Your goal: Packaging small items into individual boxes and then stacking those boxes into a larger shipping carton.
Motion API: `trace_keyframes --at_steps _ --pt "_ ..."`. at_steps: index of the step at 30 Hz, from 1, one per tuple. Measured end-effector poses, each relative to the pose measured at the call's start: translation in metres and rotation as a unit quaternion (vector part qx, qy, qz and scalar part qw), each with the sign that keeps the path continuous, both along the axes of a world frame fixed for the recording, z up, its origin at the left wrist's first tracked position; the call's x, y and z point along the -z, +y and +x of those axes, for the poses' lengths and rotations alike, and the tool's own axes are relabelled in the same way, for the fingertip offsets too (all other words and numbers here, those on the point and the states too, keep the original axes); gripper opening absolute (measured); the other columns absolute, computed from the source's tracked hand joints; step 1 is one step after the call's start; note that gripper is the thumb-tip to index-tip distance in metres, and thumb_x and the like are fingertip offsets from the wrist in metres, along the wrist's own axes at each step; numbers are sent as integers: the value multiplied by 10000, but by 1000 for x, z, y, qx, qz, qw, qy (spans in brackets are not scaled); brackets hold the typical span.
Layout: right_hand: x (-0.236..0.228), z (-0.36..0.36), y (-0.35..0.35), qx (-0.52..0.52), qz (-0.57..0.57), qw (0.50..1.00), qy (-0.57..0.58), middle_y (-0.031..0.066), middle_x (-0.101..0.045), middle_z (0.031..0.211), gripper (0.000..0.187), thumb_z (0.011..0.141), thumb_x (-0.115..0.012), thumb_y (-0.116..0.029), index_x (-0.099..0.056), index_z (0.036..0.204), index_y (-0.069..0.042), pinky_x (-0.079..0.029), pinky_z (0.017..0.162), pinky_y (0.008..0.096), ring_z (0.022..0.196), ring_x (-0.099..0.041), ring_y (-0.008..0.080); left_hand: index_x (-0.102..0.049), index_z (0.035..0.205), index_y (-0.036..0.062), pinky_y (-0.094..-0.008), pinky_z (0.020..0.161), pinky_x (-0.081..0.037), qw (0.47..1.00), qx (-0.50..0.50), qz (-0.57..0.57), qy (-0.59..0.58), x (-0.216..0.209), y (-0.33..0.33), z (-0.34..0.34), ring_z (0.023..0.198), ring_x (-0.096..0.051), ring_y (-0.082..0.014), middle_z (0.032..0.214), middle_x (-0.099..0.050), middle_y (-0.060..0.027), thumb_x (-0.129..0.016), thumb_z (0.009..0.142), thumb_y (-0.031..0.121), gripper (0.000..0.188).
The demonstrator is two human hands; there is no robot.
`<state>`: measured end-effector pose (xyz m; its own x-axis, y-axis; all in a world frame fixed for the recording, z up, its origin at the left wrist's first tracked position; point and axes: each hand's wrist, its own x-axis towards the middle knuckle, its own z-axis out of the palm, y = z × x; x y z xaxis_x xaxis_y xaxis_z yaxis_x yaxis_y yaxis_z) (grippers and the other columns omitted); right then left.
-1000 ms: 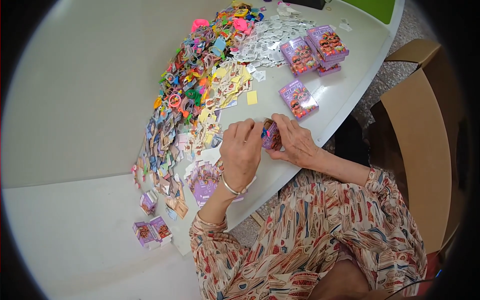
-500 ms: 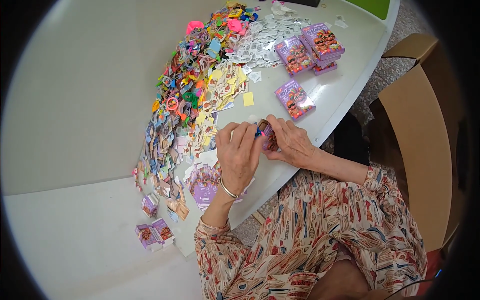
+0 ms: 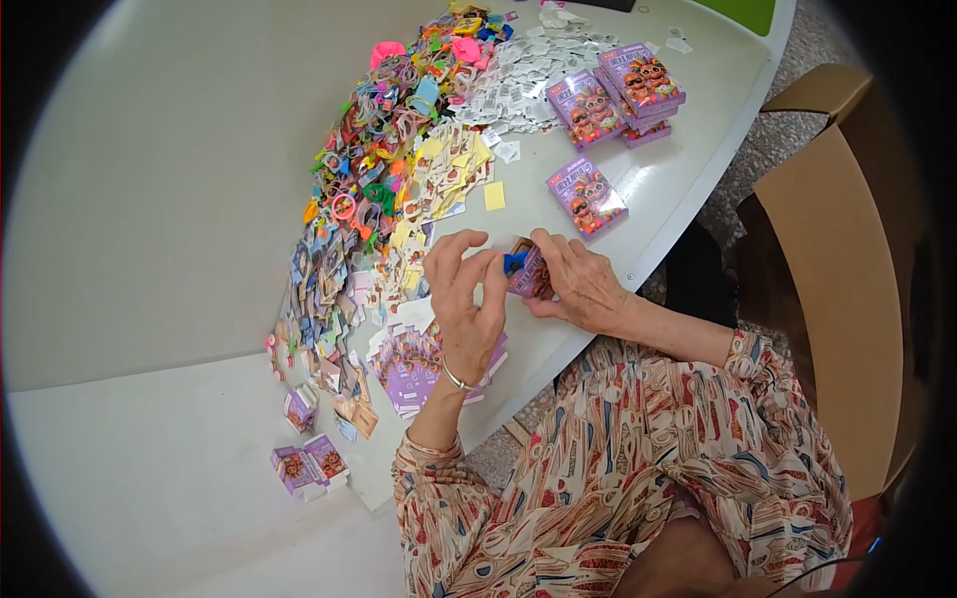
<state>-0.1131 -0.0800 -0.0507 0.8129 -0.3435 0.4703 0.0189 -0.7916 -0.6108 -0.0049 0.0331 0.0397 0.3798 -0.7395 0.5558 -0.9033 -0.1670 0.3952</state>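
My right hand (image 3: 581, 288) grips a small purple box (image 3: 535, 276) printed with red cartoon figures, its brown inside showing at the open top. A small blue piece (image 3: 513, 262) sticks out at that opening; its kind is too small to make out. Beside it is my left hand (image 3: 465, 299), wearing a bracelet, its fingers apart and a fingertip close to or touching the blue piece. Under and behind the left wrist lies a fan of flat purple box blanks (image 3: 412, 379).
Closed purple boxes (image 3: 643, 80) are stacked at the back right, with a single box (image 3: 586, 197) nearer. Heaps of colourful trinkets (image 3: 384, 140), white packets (image 3: 528, 80) and yellow cards (image 3: 449, 169) line the white table. Opened boxes (image 3: 309, 465) lie left; a large carton (image 3: 837, 299) stands right.
My left hand has drawn back slightly to the left and its fingers have spread. More of the blue piece now shows at the box opening. My right hand keeps its hold.
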Motion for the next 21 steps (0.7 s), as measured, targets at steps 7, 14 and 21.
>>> trace_keyframes --at_steps 7,14,21 --pt "0 0 -2 -2 -3 1000 -3 151 -501 902 965 621 -816 -329 -281 1343 24 -505 593 367 749 -571 293 -640 895 -1 -398 916 -377 998 -32 13 -47 7 -2 2 1102 -485 -309 1116 -571 -118 -653 776 -15 121" --pt "4 0 -3 -20 0 1000 -12 145 -495 900 991 639 -802 -344 -256 1402 -26 -500 597 378 746 -571 296 -632 934 -3 -426 934 -358 993 -5 63 -96 13 -5 -9 1127 -471 -332 1134 -560 -116 -656 764 -16 172" --pt "3 0 -6 -21 -17 1000 10 139 -489 903 941 628 -807 -336 -299 1374 -67 -496 609 384 741 -570 296 -616 1074 5 -288 834 -467 957 -75 -19 279 0 27 -8 915 -604 -175 1063 -637 -97 -575 909 56 177"
